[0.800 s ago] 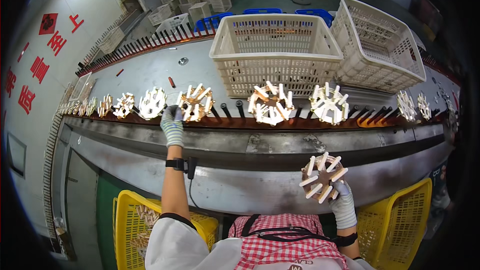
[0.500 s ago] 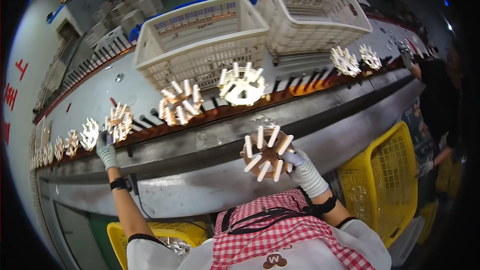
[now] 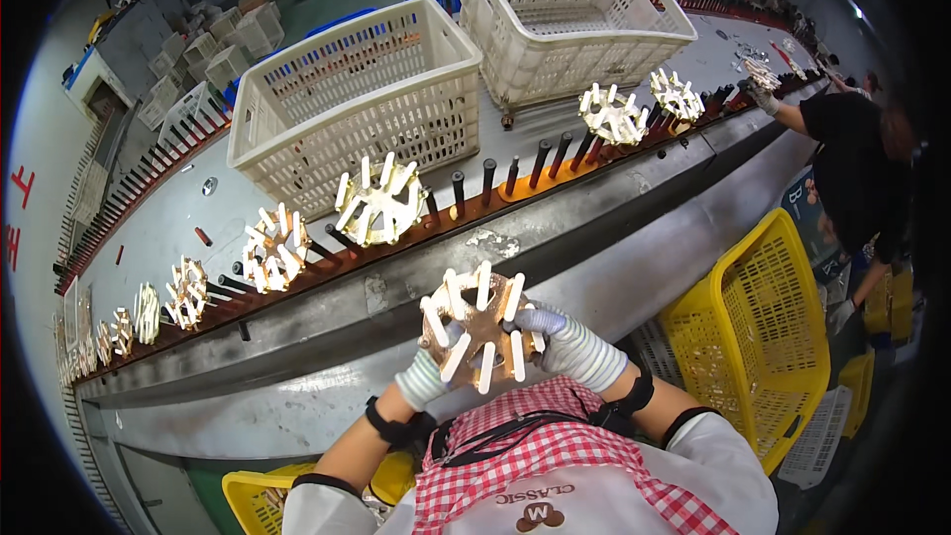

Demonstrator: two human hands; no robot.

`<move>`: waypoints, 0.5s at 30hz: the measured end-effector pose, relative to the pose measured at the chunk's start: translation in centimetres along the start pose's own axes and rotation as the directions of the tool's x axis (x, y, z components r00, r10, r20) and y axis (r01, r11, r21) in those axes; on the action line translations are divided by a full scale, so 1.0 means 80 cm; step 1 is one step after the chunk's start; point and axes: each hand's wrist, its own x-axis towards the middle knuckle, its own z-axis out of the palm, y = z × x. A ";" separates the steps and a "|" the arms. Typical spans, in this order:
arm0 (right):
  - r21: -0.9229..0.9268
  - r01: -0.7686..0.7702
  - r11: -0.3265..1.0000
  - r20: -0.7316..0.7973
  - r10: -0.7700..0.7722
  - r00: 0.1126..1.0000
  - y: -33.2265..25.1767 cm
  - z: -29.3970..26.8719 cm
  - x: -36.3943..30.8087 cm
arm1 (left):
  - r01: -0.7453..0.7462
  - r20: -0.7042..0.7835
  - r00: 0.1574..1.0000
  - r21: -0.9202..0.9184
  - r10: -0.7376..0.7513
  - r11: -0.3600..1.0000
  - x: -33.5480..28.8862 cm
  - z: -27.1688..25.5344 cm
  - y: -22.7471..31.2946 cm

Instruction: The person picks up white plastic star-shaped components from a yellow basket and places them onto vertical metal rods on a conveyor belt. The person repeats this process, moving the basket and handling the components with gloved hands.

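Observation:
Over the near side of the bench I hold a round copper-coloured disc [image 3: 482,329] with several white rods sticking up from it in a ring. Its right rim is in the grip of my right hand [image 3: 580,345], the gloved thumb lying on top beside the rods. My left hand [image 3: 424,381], in a striped glove too, is closed at the disc's lower left edge, with most of its fingers hidden behind the disc. Ahead, similar rod-studded pieces sit along a line of dark upright posts; the nearest is a bright pale piece [image 3: 379,200], with a copper-toned one [image 3: 275,250] left of it.
Two white plastic crates [image 3: 357,104] [image 3: 584,35] stand on the grey bench behind the posts [image 3: 489,178]. A yellow basket [image 3: 748,337] is at my right, another yellow basket [image 3: 248,495] low at my left. A person in dark clothes [image 3: 852,154] works farther right.
My left hand has come back from the line of pieces at far left to the disc. The disc has moved slightly left and lower. The view has shifted right along the bench.

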 end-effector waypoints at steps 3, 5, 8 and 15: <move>-0.045 0.069 0.997 -0.039 -0.071 0.997 0.002 -0.034 0.002 | -0.165 -0.065 0.984 0.026 0.166 0.986 0.019 0.030 -0.049; 0.030 0.243 0.970 0.013 -0.244 0.970 -0.005 -0.033 -0.002 | -0.294 -0.195 0.897 0.409 0.398 0.864 0.051 0.037 -0.075; -0.120 0.385 0.915 -0.083 -0.395 0.915 -0.009 -0.072 -0.014 | -0.038 -0.361 0.905 0.457 0.225 0.889 0.131 0.039 -0.137; -0.078 0.475 0.876 -0.275 -0.477 0.835 0.015 -0.147 -0.064 | 0.459 -0.510 0.839 0.482 -0.187 0.746 0.225 0.056 -0.251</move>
